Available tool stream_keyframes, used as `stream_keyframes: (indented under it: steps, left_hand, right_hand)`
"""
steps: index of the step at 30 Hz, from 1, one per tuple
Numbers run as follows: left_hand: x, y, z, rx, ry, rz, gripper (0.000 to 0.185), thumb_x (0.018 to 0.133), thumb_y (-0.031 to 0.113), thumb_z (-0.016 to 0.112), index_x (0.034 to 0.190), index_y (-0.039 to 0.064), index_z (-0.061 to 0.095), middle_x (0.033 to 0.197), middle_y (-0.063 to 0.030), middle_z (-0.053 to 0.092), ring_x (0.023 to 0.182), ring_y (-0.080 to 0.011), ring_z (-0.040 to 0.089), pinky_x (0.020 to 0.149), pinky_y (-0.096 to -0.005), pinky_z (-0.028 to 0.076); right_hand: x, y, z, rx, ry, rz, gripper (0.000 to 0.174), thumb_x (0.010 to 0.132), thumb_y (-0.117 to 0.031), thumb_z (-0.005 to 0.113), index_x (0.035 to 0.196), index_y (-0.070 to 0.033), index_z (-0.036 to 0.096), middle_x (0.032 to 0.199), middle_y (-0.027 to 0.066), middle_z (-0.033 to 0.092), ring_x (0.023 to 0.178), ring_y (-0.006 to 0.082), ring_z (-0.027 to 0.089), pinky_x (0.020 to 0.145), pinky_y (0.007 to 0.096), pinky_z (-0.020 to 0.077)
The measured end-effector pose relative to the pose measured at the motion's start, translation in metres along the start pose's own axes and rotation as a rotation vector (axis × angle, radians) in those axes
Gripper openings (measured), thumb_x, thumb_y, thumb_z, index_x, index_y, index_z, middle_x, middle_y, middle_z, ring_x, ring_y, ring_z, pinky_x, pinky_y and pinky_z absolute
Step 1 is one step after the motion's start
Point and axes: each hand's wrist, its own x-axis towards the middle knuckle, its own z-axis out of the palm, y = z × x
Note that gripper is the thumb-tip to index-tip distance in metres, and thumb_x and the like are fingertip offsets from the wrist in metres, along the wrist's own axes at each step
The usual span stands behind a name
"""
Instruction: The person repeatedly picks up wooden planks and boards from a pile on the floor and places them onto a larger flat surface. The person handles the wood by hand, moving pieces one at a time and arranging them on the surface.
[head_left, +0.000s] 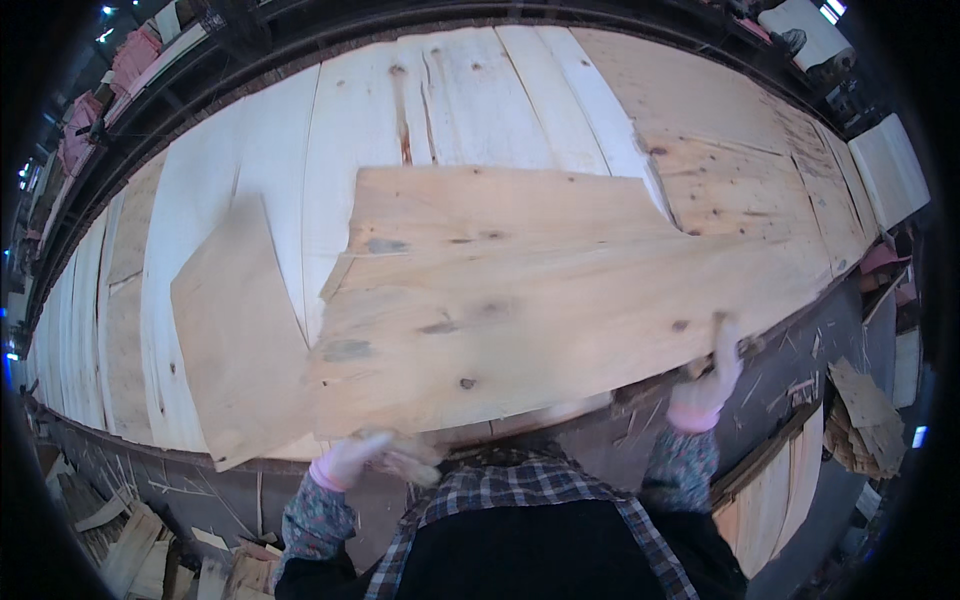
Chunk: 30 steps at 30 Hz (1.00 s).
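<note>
A large, irregular wood veneer sheet (540, 300) with dark knots lies across paler veneer strips (360, 112) in front of me. My left hand (382, 456), in a pale glove with a pink cuff, is blurred at the sheet's near left edge. My right hand (709, 375), gloved likewise, is at its near right edge, thumb over the top and the other fingers partly hidden beneath. Whether the left fingers grip the edge is unclear. Left of the large sheet lies a smaller pointed veneer piece (240, 330), its near tip reaching the table's front edge.
Broken veneer scraps (135, 547) lie on the floor at lower left. At lower right stand a stack of veneer (780, 487) and a pile of torn sheets (862, 420). A dark metal rail (300, 49) runs behind the table.
</note>
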Motion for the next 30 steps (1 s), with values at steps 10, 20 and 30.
stream_keyframes:
  steps: [10, 20, 30]
  left_hand:
    - [0.161, 0.338, 0.02, -0.685, -0.061, 0.959, 0.069, 0.088, 0.046, 0.051, 0.138, 0.005, 0.026, 0.142, -0.0204, 0.028, 0.133, -0.0343, 0.027, 0.106, -0.0445, 0.028]
    - [0.222, 0.423, 0.024, -0.899, -0.736, 1.015, 0.042, 0.093, 0.024, 0.044, 0.129, 0.002, 0.043, 0.14, -0.0171, 0.037, 0.132, -0.0323, 0.032, 0.111, -0.0451, 0.024]
    - [0.518, 0.241, -0.135, -0.681, 0.279, 0.951, 0.025, 0.084, 0.008, 0.054, 0.108, 0.002, 0.056, 0.121, -0.0133, 0.056, 0.115, -0.0293, 0.05, 0.103, -0.0495, 0.037]
  right_hand:
    - [0.343, -0.103, 0.317, 0.294, -0.555, -0.428, 0.013, 0.085, -0.019, 0.059, 0.086, -0.007, 0.061, 0.07, -0.0011, 0.053, 0.061, 0.011, 0.049, 0.057, 0.0241, 0.0413]
    - [0.388, -0.084, 0.27, 0.684, -0.638, -0.448, 0.017, 0.089, -0.025, 0.059, 0.091, -0.008, 0.059, 0.066, -0.0019, 0.05, 0.059, 0.0101, 0.048, 0.057, 0.024, 0.041]
    - [0.424, 0.294, 0.252, 0.243, -0.315, 0.479, 0.019, 0.084, -0.027, 0.066, 0.09, -0.01, 0.06, 0.064, 0.0007, 0.053, 0.049, 0.0115, 0.05, 0.044, 0.0235, 0.0363]
